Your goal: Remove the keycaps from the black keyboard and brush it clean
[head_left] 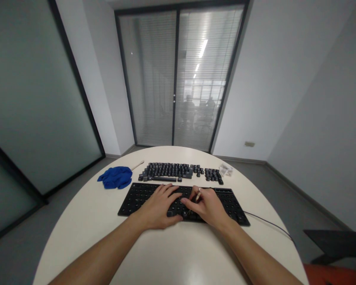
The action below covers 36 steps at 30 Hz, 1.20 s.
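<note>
A black keyboard base (130,202), its keycaps taken off, lies in front of me on the round table. My left hand (158,204) rests flat across its left and middle part, fingers spread. Over the right-middle part, my right hand (207,204) is closed in a pinch round a thin, light-coloured stick-like tool (198,196). The tool's lower end points down at the base near the left thumb; its exact kind cannot be made out. Loose black keycaps (169,170) stand in keyboard order just behind the base.
A crumpled blue cloth (116,177) lies at the left, with a thin pale stick (137,165) beside it. Small clear plastic packaging (226,170) sits at the right. A black cable (269,222) runs off the right edge of the white table (86,225). A chair (338,243) stands at right.
</note>
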Each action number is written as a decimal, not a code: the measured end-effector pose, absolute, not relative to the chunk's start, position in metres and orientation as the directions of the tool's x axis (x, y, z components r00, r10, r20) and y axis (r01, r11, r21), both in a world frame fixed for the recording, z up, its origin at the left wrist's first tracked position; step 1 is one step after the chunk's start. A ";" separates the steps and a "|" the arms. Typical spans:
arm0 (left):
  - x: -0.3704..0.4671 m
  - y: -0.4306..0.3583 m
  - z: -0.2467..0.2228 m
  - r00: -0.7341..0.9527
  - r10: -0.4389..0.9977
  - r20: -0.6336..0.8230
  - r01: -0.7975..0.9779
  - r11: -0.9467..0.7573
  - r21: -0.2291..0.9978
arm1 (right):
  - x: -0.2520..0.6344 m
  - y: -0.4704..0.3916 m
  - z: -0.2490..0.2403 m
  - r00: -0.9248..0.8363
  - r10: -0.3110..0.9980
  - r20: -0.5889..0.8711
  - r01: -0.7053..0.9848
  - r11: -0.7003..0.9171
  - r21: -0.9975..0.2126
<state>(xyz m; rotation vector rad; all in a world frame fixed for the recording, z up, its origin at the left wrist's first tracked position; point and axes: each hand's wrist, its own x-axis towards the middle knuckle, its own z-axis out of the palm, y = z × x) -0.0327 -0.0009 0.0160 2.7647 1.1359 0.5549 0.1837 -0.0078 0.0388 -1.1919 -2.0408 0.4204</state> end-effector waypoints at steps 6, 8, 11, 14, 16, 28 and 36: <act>-0.033 0.000 0.015 0.655 0.698 0.289 0.659 -0.715 0.234 | 0.180 -0.009 0.039 -0.318 0.845 0.430 0.613 0.529 -0.586; -0.033 0.000 0.014 0.657 0.696 0.290 0.655 -0.717 0.239 | 0.179 -0.009 0.038 -0.325 0.842 0.430 0.601 0.535 -0.594; -0.033 0.001 0.013 0.657 0.692 0.298 0.644 -0.721 0.255 | 0.176 -0.010 0.036 -0.336 0.840 0.426 0.593 0.540 -0.598; -0.032 0.001 0.014 0.653 0.691 0.311 0.630 -0.723 0.282 | 0.173 -0.011 0.035 -0.368 0.827 0.424 0.613 0.559 -0.558; -0.031 0.001 0.015 0.651 0.691 0.315 0.625 -0.723 0.293 | 0.171 -0.011 0.036 -0.400 0.811 0.427 0.630 0.582 -0.515; -0.032 -0.001 0.018 0.687 0.633 0.357 0.574 -0.774 0.268 | 0.173 -0.010 0.042 -0.496 0.754 0.431 0.643 0.652 -0.402; -0.023 -0.005 0.019 0.705 0.597 0.382 0.530 -0.802 0.276 | 0.184 0.001 0.038 -0.368 0.872 0.322 0.597 0.487 -0.637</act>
